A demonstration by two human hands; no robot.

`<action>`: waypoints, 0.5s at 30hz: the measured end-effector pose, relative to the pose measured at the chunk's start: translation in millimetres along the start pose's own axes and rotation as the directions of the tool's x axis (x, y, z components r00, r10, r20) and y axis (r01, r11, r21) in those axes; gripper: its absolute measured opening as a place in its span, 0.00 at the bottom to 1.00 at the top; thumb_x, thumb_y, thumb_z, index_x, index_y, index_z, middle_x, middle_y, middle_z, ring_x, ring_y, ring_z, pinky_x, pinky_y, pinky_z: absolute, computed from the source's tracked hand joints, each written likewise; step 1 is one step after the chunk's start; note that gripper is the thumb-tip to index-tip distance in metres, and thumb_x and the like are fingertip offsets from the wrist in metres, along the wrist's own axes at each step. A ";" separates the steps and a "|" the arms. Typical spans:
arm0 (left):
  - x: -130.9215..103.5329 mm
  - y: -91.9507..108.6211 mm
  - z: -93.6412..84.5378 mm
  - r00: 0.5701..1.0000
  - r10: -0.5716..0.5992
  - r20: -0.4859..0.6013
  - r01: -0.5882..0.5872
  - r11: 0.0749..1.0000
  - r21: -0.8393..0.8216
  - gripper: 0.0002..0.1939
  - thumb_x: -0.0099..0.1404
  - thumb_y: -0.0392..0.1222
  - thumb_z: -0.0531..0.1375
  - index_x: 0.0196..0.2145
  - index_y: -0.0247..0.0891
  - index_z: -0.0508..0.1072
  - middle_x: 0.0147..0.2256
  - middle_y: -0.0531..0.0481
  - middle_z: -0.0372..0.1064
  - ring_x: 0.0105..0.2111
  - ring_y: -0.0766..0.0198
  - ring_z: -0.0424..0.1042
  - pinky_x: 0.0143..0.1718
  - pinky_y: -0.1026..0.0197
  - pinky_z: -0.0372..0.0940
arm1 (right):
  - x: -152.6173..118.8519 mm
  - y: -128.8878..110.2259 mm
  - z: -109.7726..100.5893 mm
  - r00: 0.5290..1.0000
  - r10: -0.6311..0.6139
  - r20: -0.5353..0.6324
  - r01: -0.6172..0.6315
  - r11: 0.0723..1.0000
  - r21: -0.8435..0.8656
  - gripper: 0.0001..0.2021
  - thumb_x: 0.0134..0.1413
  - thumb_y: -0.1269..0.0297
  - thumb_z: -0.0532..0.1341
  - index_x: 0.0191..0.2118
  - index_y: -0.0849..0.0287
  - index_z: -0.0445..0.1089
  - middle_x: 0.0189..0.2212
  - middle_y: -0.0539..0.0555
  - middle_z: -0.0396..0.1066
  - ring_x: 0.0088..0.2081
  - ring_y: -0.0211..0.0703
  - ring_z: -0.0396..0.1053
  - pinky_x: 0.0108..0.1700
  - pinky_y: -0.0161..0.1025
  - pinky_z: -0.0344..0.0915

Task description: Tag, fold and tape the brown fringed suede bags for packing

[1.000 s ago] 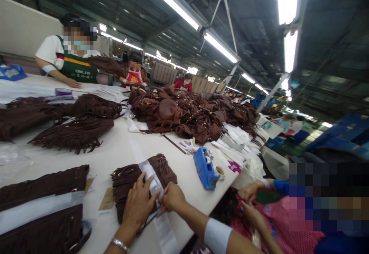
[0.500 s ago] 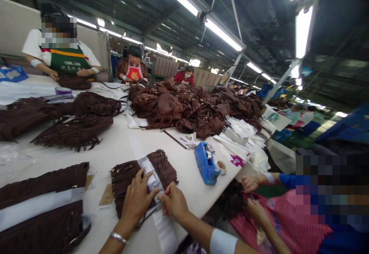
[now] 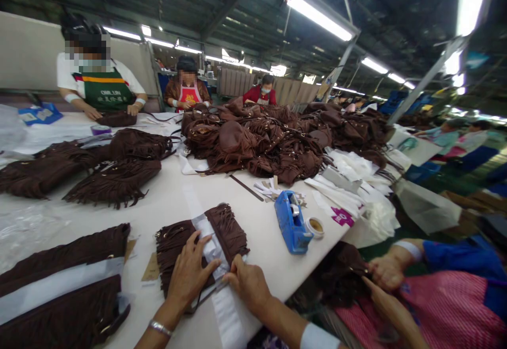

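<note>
A brown fringed bag lies flat on the table, with a white paper strip running across its middle and on towards the near edge. My left hand rests on the bag and paper with its fingers spread. Close beside it, my right hand is closed in a pinch at the paper's edge, by the bag's lower right side. The curled fingers partly hide what is between them. A thin dark strap shows below my left hand. A tan card tag sits at the bag's left.
A blue tape dispenser and a tape roll stand to the right. Behind is a large heap of brown bags. Another paper-banded bag lies at left. A co-worker's hands hold a brown bag at right; other people sit opposite.
The view has turned slightly, changing where things sit in it. My right hand has rolled a little over the paper's edge; my left hand stays spread. The co-worker at right has shifted.
</note>
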State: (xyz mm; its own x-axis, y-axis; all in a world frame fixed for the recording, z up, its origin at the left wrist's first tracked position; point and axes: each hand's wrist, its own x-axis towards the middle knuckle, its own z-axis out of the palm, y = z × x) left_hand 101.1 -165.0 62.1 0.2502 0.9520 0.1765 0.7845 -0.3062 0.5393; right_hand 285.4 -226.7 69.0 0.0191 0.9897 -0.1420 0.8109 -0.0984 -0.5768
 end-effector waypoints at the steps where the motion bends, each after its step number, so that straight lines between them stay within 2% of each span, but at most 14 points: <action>1: 0.3 0.5 -0.3 1.000 -0.001 0.001 0.001 1.000 0.005 0.28 0.64 0.52 0.60 0.60 0.46 0.63 0.65 0.44 0.50 0.62 0.49 0.59 0.60 0.44 0.59 | 0.4 1.5 -0.4 1.000 -0.019 0.005 0.019 0.999 -0.045 0.09 0.58 0.61 0.65 0.38 0.55 0.64 0.32 0.53 0.76 0.34 0.49 0.76 0.35 0.36 0.62; 5: -0.5 0.3 1.0 1.000 -0.012 -0.014 0.012 1.000 0.000 0.27 0.64 0.52 0.60 0.60 0.47 0.64 0.66 0.45 0.51 0.63 0.50 0.59 0.61 0.44 0.59 | -3.1 4.4 -8.8 0.994 -0.093 0.052 0.101 0.979 -0.175 0.07 0.56 0.69 0.64 0.40 0.56 0.66 0.32 0.56 0.78 0.35 0.53 0.77 0.34 0.37 0.61; 7: -1.9 -2.2 4.2 1.000 -0.013 -0.016 0.012 1.000 -0.020 0.27 0.65 0.51 0.59 0.60 0.49 0.63 0.66 0.45 0.51 0.62 0.51 0.60 0.61 0.43 0.59 | -3.2 3.0 -21.8 0.987 -0.139 0.080 0.153 0.966 -0.209 0.08 0.53 0.73 0.64 0.39 0.56 0.67 0.31 0.55 0.78 0.33 0.52 0.77 0.33 0.37 0.61; 9: -3.7 -6.4 7.9 1.000 0.002 -0.007 -0.002 0.999 -0.034 0.28 0.65 0.50 0.59 0.62 0.51 0.62 0.67 0.46 0.50 0.60 0.52 0.63 0.60 0.44 0.61 | 3.4 -1.8 -39.7 0.977 -0.205 0.060 0.214 0.948 -0.236 0.06 0.55 0.72 0.63 0.38 0.55 0.67 0.31 0.52 0.77 0.33 0.50 0.76 0.33 0.36 0.61; 12: -5.2 -13.8 8.4 0.999 0.027 -0.026 -0.029 0.998 -0.048 0.29 0.66 0.47 0.58 0.64 0.53 0.59 0.68 0.47 0.50 0.60 0.53 0.65 0.59 0.45 0.64 | 32.0 -16.4 -64.9 0.938 -0.343 -0.054 0.318 0.911 -0.264 0.02 0.62 0.68 0.59 0.39 0.54 0.67 0.35 0.51 0.75 0.36 0.47 0.74 0.37 0.38 0.63; 15: 2.4 -20.8 -1.4 0.995 0.055 -0.078 -0.059 0.997 -0.053 0.26 0.70 0.45 0.54 0.64 0.53 0.59 0.66 0.49 0.55 0.62 0.56 0.63 0.58 0.51 0.66 | 78.9 -35.2 -71.9 0.882 -0.451 -0.137 0.411 0.878 -0.245 0.05 0.65 0.67 0.57 0.44 0.54 0.69 0.40 0.53 0.75 0.42 0.47 0.72 0.45 0.41 0.66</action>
State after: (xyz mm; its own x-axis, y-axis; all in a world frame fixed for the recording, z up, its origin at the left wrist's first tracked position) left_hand 84.6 -156.3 52.4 0.2475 0.9305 0.2699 0.7373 -0.3616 0.5707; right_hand 300.5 -137.7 136.0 -0.2691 0.9314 0.2452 0.8632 0.3461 -0.3676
